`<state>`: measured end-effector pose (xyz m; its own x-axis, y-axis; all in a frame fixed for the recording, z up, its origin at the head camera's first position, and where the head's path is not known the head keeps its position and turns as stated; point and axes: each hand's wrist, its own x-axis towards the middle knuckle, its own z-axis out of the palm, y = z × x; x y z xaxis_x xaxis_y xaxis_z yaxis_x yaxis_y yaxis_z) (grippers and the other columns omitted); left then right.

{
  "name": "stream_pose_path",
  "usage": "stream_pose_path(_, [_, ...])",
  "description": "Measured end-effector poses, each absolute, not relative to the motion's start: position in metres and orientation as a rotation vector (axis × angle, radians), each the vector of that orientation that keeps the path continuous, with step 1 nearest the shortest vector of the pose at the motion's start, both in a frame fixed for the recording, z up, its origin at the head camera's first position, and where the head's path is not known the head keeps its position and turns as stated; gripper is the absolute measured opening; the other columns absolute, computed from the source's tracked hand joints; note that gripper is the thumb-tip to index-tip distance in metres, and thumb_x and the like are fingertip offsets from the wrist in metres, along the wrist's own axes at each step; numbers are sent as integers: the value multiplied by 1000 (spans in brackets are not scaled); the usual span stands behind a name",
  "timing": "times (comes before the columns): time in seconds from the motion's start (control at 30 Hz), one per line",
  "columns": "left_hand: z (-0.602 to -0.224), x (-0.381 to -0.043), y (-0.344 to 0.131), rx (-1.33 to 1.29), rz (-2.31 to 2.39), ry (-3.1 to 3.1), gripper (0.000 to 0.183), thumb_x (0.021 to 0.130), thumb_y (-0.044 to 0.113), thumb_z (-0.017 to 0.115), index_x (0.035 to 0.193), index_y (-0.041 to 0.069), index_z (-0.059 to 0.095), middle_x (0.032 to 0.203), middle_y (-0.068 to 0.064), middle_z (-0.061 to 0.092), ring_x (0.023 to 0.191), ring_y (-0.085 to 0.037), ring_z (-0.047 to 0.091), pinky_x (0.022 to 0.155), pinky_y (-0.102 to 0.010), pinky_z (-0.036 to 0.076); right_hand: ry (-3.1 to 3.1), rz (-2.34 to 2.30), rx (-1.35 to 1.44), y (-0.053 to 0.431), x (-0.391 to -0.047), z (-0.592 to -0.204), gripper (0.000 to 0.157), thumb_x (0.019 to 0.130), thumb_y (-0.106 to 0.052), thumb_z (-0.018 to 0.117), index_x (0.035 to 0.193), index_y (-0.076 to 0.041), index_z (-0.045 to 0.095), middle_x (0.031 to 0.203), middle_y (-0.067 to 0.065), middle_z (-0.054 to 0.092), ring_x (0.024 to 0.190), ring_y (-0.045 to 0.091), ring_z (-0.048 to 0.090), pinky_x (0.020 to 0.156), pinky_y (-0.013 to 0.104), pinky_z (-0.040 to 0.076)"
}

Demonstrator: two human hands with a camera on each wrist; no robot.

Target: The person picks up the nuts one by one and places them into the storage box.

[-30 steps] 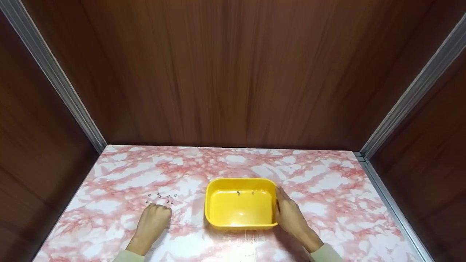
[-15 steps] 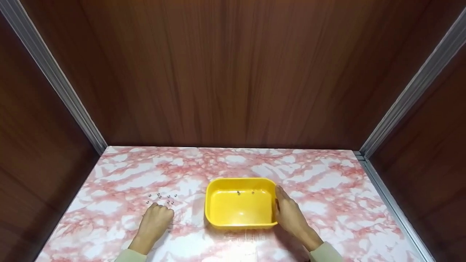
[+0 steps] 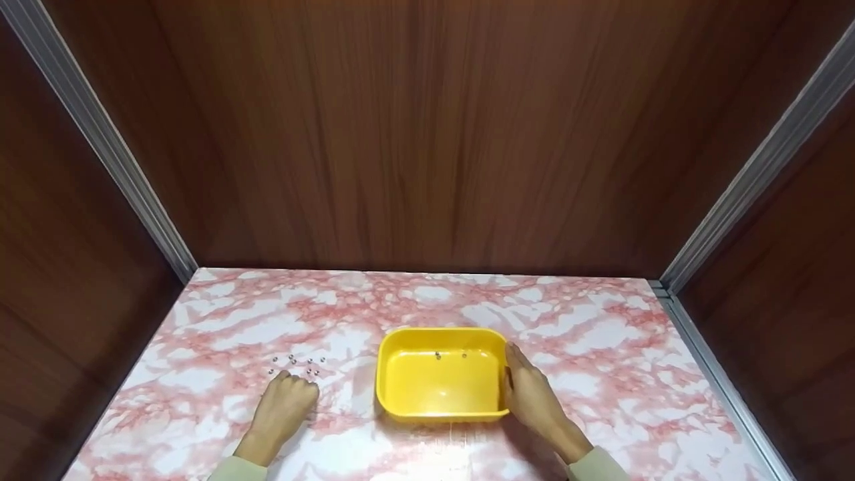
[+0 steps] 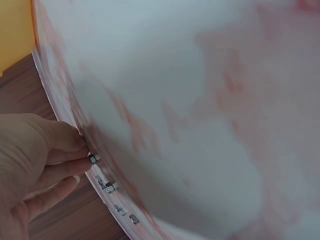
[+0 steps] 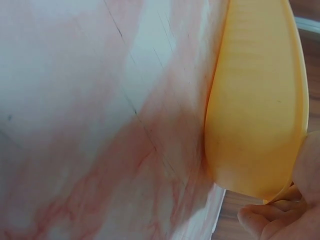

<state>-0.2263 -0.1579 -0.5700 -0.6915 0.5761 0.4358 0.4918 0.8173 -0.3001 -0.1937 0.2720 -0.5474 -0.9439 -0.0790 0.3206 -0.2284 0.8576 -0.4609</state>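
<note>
My left hand (image 3: 284,404) is low over the table at the left, fingers curled. In the left wrist view a small metal nut (image 4: 92,159) sits at its fingertips, apparently pinched. Several more small nuts (image 4: 111,187) lie loose on the table just beyond the hand. My right hand (image 3: 534,394) holds the right side wall of a yellow plastic bin (image 3: 441,417). In the right wrist view its fingers (image 5: 255,220) are curled at the rim of the bin. Within the bin, a few small nuts (image 3: 464,355) lie near the far wall.
A pink and white marbled table top (image 3: 361,300) carries everything. Dark wood-grain panels (image 3: 427,133) rise at the back and both sides. Metal corner posts (image 3: 755,153) stand at the back corners.
My left hand has shifted slightly to the right beside the nuts, then stayed nearly still. The right hand and the yellow bin have not visibly moved.
</note>
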Motion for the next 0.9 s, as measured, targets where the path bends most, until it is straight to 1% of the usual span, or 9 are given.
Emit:
stream_pose_path(0.33, [-568,-223,-158,-784,35,-2547,23,68,-2,91,69,10,71,68,-2,73,64,-19,71,70,-34,67,-2738,751,233,272,-193,-548,49,102,1,61,146,17,49,151,36,52,132,49,61,110,56,54])
stream_pose_path(0.43, [-564,-220,-156,-731,-189,-2687,19,72,-7,87,76,5,74,77,-8,77,72,-25,77,69,-31,68,-2740,760,231,272,-193,-548,49,102,2,60,146,17,48,151,36,52,133,49,60,110,56,54])
stream_pose_path(0.6, [-556,-219,-151,-574,-606,-2857,15,83,-13,76,96,-4,78,93,-22,80,84,-39,80,70,-32,68,-2724,746,247,272,-194,-548,49,101,3,61,146,17,48,150,36,53,130,48,62,108,55,56])
stream_pose_path(0.63, [-555,-219,-150,-561,-674,-2860,16,86,-14,73,99,-6,78,91,-24,79,80,-38,80,68,-30,68,-2722,740,252,273,-194,-547,49,101,3,61,146,17,48,150,36,54,129,48,63,107,54,57])
stream_pose_path(0.7, [-553,-220,-148,-546,-778,-2843,16,89,-16,69,103,-10,77,88,-26,78,71,-32,78,62,-24,66,-2747,782,263,273,-193,-547,51,102,4,58,149,18,44,153,38,49,107,45,73,92,51,64])
stream_pose_path(0.73, [-553,-220,-147,-544,-812,-2831,15,90,-16,68,102,-11,77,86,-25,78,66,-27,77,60,-20,64,-2756,789,263,273,-193,-547,51,102,4,57,149,18,43,154,38,48,98,42,75,90,48,65])
stream_pose_path(0.83, [-550,-220,-144,-495,-926,-2815,19,91,-17,66,104,-10,78,82,-21,77,59,-14,69,56,-16,61,-2774,807,260,274,-193,-547,52,103,4,55,151,18,40,156,39,44,100,42,75,90,47,65])
stream_pose_path(0.87, [-549,-220,-143,-468,-964,-2812,19,92,-17,66,105,-10,78,84,-21,78,61,-14,71,57,-17,62,-2779,819,255,275,-193,-548,52,104,4,54,151,18,39,156,39,43,103,43,74,91,47,65])
stream_pose_path(0.9, [-548,-221,-142,-435,-1008,-2812,20,92,-16,66,105,-8,78,87,-22,78,63,-14,72,59,-19,63,-2771,806,251,275,-193,-548,52,103,3,55,151,17,40,156,38,45,116,45,70,99,50,62])
